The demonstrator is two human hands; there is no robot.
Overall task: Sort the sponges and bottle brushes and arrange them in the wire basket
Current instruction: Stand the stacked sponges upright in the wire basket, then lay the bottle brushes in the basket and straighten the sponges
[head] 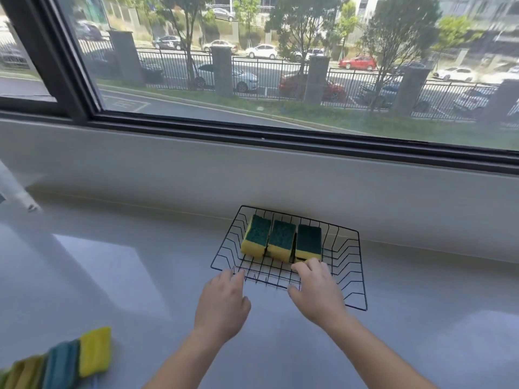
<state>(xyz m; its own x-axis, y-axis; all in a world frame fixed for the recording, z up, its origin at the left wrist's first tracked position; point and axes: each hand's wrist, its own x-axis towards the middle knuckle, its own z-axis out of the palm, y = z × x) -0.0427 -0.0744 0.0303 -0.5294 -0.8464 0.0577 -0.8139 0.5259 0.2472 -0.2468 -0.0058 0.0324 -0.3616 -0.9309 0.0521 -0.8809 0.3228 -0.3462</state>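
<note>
Right grip (317, 287): released, fingertips at rightmost sponge (309, 241).
Left grip (222, 301): released, touching wire basket (361, 265) near rim.
Loose sponges (70, 357): near-left on bench (168, 262); left grip nearer.

Three sponges (281, 240) in one wire basket (362, 270)

The right hand (314, 287) covers the near end of the rightmost sponge (309, 241) and some basket (354, 276) wire; whether it grips cannot be told. At the tabletop's (140, 276) near left, a blurred yellow-and-blue pile (64, 360) runs off the picture. A white object (16, 189) is cut off at the left.
</note>
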